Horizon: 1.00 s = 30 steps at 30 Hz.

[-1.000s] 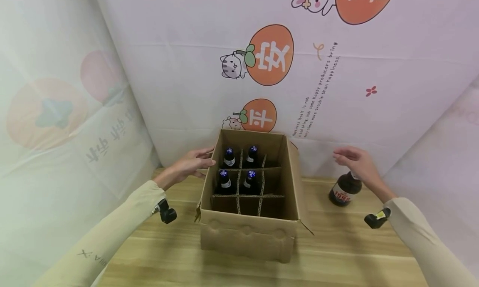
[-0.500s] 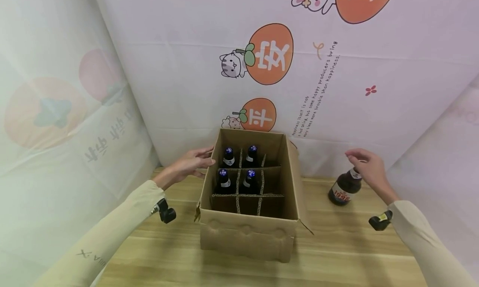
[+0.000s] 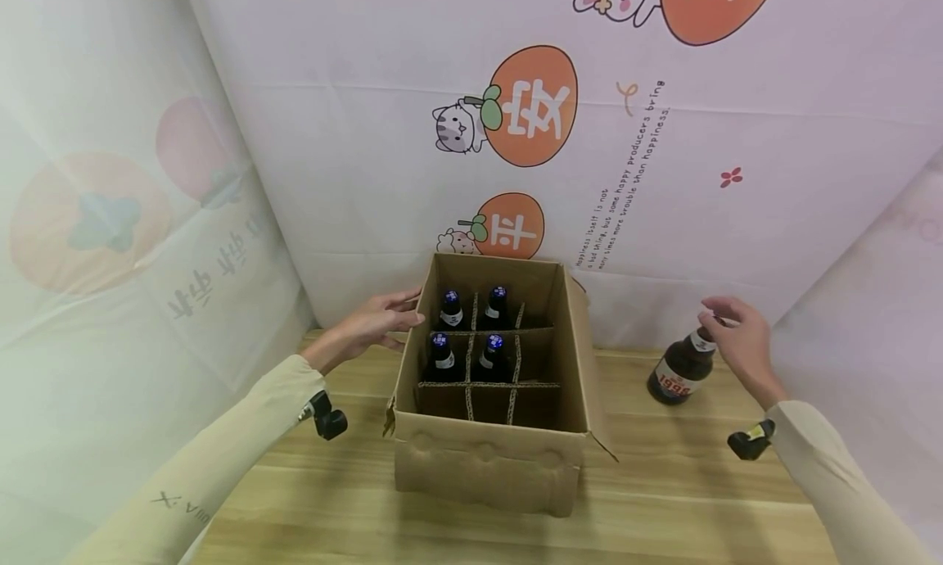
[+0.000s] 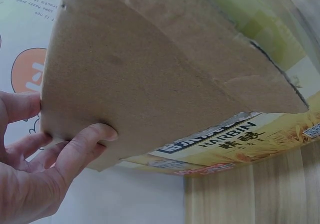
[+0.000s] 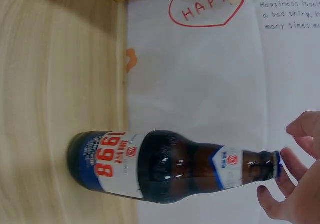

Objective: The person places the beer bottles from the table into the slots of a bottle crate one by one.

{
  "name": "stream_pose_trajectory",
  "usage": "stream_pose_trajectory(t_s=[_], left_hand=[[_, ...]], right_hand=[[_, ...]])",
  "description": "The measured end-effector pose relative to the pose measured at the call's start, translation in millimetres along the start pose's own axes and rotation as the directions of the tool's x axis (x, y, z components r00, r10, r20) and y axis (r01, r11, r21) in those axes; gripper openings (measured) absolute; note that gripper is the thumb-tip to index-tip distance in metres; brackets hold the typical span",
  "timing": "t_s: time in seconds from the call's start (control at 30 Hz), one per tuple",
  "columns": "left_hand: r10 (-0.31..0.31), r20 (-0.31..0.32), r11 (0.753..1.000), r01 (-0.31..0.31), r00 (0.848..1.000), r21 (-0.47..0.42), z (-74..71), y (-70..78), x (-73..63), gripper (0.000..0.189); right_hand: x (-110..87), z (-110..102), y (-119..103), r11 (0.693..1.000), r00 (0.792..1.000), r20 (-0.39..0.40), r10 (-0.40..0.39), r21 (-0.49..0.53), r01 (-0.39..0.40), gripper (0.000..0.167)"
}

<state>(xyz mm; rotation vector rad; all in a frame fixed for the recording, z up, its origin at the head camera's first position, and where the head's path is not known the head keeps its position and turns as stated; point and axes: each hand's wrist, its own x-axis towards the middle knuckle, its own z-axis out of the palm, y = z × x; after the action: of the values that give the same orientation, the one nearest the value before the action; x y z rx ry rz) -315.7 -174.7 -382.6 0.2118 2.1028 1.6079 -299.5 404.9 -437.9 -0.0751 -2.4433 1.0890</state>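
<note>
Brown glass beer bottle (image 3: pixel 681 368) with a "1998" label stands upright on the table to the right of a cardboard box (image 3: pixel 489 467). At its capped top is my right hand (image 3: pixel 744 344), fingers loosely bent; in the right wrist view the fingertips (image 5: pixel 286 184) are right at the cap and the thumb stands apart. My left hand (image 3: pixel 376 319) rests against the left side of the box, and the left wrist view shows its thumb (image 4: pixel 95 134) on the cardboard flap (image 4: pixel 125 64). Inside the box, several dark bottles (image 3: pixel 495 356) with blue caps stand in the left and middle compartments.
Cardboard dividers (image 3: pixel 516 360) split the box into compartments. An outer flap (image 3: pixel 589 368) hangs on its right side. Wooden table (image 3: pixel 331 499) lies beneath, with a white printed cloth (image 3: pixel 368 139) behind and at both sides.
My right hand has shifted right and slightly down, from left of the bottle's neck to its top. The left hand, the box and the bottles stay in place.
</note>
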Motion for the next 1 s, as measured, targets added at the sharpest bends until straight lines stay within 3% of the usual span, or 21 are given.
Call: stream_pose_trajectory(t_s=[0.17, 0.37, 0.5, 0.67, 0.83, 1.0], left_hand=[[-0.001, -0.004, 1.0, 0.001, 1.0, 0.0, 0.6, -1.0, 0.6, 0.076], [-0.007, -0.001, 1.0, 0.007, 1.0, -0.008, 3.6, -3.4, 4.0, 0.076], [-0.007, -0.006, 1.0, 0.007, 1.0, -0.002, 3.5, -3.1, 5.4, 0.076], [-0.008, -0.009, 1.0, 0.008, 1.0, 0.0, 3.3, -2.0, 4.8, 0.076], [-0.009, -0.009, 1.0, 0.009, 1.0, -0.003, 3.6, -1.7, 3.0, 0.076], [-0.013, -0.013, 1.0, 0.013, 1.0, 0.008, 1.7, -0.3, 1.6, 0.076]], right_hand=[[-5.5, 4, 12, 0.995, 0.995, 0.002, 0.095, 0.001, -0.095, 0.042], [-11.1, 2, 20, 0.976, 0.976, 0.006, 0.22, 0.007, -0.22, 0.055], [-11.0, 1, 21, 0.964, 0.965, 0.017, 0.263, 0.029, -0.263, 0.054], [-12.3, 4, 23, 0.921, 0.931, 0.043, 0.363, 0.133, -0.365, 0.053], [-16.0, 10, 27, 0.896, 0.902, 0.053, 0.428, 0.109, -0.432, 0.059], [-15.5, 14, 30, 0.851, 0.877, 0.112, 0.467, 0.211, -0.48, 0.041]])
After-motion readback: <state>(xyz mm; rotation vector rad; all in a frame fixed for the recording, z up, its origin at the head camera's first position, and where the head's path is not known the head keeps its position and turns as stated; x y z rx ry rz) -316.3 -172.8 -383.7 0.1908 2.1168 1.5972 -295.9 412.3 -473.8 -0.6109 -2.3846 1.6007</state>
